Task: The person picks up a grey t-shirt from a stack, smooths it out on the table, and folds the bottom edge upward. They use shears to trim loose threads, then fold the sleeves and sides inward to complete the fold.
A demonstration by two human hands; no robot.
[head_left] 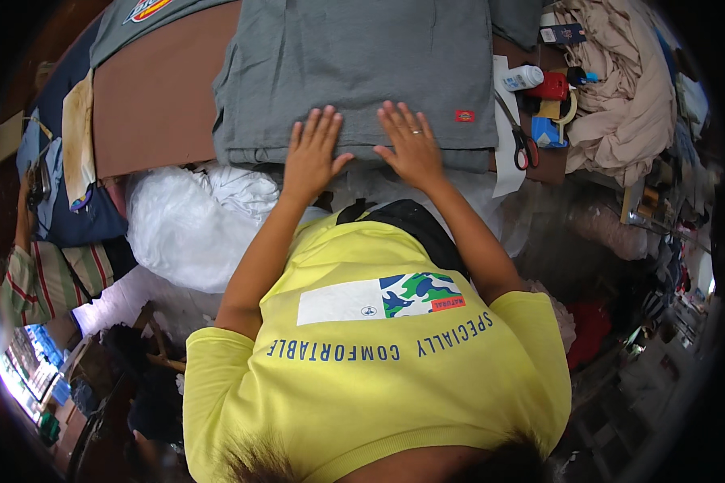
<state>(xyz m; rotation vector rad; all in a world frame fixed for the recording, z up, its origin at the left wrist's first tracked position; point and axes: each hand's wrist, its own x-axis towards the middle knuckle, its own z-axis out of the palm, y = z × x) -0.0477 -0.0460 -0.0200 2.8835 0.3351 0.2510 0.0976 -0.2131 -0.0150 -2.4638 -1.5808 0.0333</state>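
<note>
Past the yellow shirt (379, 402), the left hand (314, 153) and right hand (412, 153) lie palms down, thumbs out, fingers slightly spread, near the front edge of a grey garment (354, 64). The garment lies flat on the brown tabletop (153, 97); scissors (527, 153) rest to its right, beside heaped beige cloth (628, 97).

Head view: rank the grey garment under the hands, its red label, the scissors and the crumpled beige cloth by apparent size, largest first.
1. Grey garment
2. Crumpled beige cloth
3. Scissors
4. Red label, on the garment
</note>
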